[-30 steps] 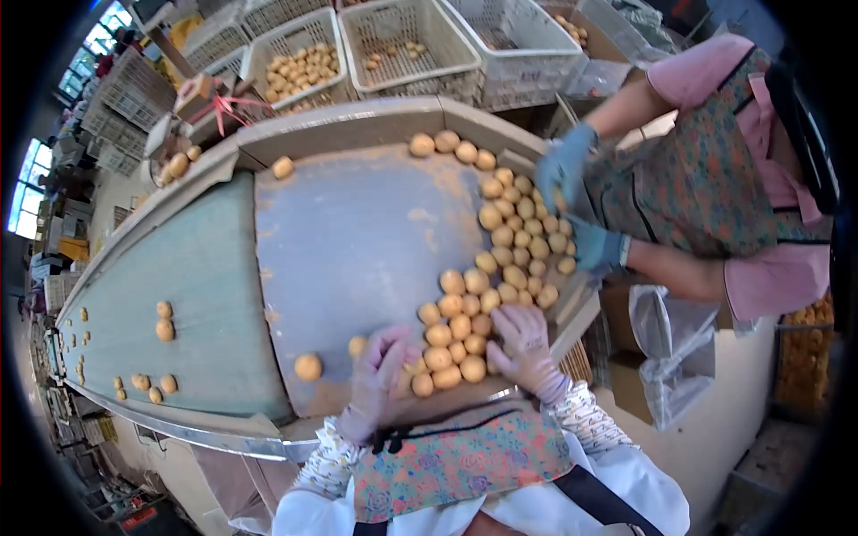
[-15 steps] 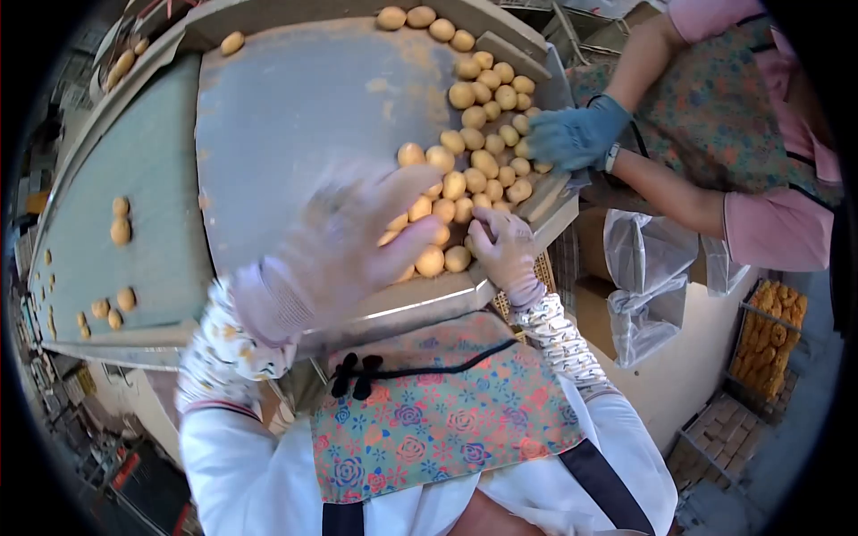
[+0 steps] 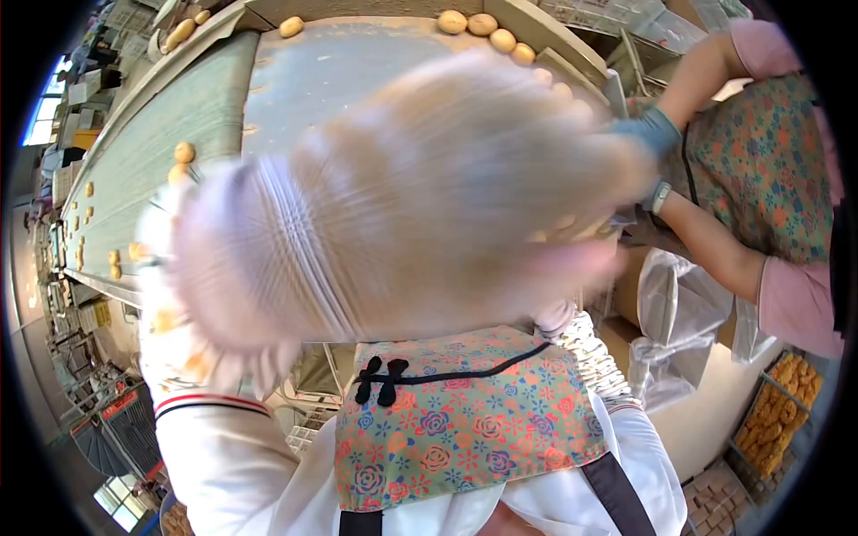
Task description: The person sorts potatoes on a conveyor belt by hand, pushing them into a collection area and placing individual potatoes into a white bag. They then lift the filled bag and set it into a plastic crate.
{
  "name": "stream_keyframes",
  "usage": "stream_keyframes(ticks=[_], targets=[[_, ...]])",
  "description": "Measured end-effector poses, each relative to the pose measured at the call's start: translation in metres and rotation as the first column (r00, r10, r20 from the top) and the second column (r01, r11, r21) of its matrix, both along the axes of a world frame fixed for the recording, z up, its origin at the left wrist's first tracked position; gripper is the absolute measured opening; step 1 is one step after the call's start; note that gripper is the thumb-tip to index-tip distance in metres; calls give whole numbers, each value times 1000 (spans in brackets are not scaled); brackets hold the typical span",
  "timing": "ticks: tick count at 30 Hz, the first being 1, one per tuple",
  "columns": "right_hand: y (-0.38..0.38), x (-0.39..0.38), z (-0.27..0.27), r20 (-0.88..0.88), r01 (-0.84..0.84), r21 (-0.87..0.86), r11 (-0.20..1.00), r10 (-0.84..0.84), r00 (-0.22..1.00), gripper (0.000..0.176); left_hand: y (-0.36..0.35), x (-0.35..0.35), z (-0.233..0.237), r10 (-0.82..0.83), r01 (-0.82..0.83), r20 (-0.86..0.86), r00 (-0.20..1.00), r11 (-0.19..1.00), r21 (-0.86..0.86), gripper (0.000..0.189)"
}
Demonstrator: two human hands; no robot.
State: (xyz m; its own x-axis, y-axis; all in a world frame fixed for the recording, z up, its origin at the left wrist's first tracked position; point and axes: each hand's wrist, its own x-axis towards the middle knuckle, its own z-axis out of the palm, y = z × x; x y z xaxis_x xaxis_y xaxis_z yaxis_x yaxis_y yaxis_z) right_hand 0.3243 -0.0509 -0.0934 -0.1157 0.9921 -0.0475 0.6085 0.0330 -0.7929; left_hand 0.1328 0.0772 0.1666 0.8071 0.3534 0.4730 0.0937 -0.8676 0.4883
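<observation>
1. Four potatoes (image 3: 483, 24) show clearly in a row along the tabletop's (image 3: 308, 80) far edge; one more lies alone farther left. Those behind the blur cannot be counted.
2. Two more nearly touch on the green belt (image 3: 210, 103), with smaller-looking ones farther away.
3. The person's gloved left hand (image 3: 483, 179) crosses the view above the tabletop, its fingers seemingly toward the right; whether spread or pinching, one cannot tell.
4. The right hand (image 3: 554, 317) is mostly hidden behind it, its state unreadable.
5. A co-worker's two blue gloves (image 3: 651, 132) are partly covered; one watch (image 3: 661, 196) shows.
</observation>
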Motion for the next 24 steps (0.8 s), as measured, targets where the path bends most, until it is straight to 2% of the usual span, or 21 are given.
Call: stream_keyframes(ticks=[2,3,4,5,7,9,10,11,12,13,14,17,18,20,21,22,23,24], targets=[[16,-32,26,-31,-118,274,955,131,991,51,0,-40,-50,193,-197,-204,960,980,-3,37],[17,-65,50,89,-188,462,867,166,982,46,-14,-82,-83,306,-330,-391,868,944,5,44],[21,-87,48,211,-413,351,840,359,909,38,-20,-113,-126,430,-415,-409,805,900,130,40],[24,-104,39,312,-613,209,762,542,780,30,-26,-131,-140,441,-466,-573,691,878,114,46],[26,-128,19,540,-741,192,643,561,627,29,-42,-154,-171,514,-514,-563,647,840,176,46],[27,-145,7,669,-795,148,588,533,518,25,-54,-162,-197,551,-544,-545,632,816,195,40],[23,-161,-10,611,-734,13,680,575,544,21,-52,-160,-194,510,-586,-608,609,805,88,37],[25,-166,-13,614,-708,-44,704,579,537,20,-51,-158,-191,451,-625,-671,589,780,-23,34],[26,-171,-15,619,-680,-102,726,581,528,19,-51,-157,-196,457,-631,-657,599,775,-37,33],[30,-169,-3,684,-711,-78,699,556,472,23,-52,-158,-200,460,-640,-652,603,767,-50,32],[47,-157,4,578,-827,17,561,670,466,27,-52,-160,-204,464,-652,-651,601,756,-63,31],[83,-121,28,482,-868,257,424,722,496,27,-45,-171,-216,528,-695,-597,604,716,-70,29],[91,-113,53,571,-852,354,386,632,524,26,-41,-168,-215,517,-700,-576,633,700,-142,28],[120,-89,125,571,-707,660,253,442,692,26,-38,-162,-203,488,-700,-546,681,653,-290,28],[147,-71,156,611,-639,762,107,212,763,30,-45,-159,-199,420,-684,-594,686,650,-330,28],[177,-53,187,759,-730,474,492,192,623,33,-49,-153,-195,358,-665,-627,692,654,-360,29],[222,-24,218,220,-298,572,765,207,953,37,-47,-145,-192,307,-639,-641,704,668,-382,29],[260,-5,221,285,-139,819,557,-184,941,36,-47,-142,-196,225,-624,-680,698,657,-424,32]])
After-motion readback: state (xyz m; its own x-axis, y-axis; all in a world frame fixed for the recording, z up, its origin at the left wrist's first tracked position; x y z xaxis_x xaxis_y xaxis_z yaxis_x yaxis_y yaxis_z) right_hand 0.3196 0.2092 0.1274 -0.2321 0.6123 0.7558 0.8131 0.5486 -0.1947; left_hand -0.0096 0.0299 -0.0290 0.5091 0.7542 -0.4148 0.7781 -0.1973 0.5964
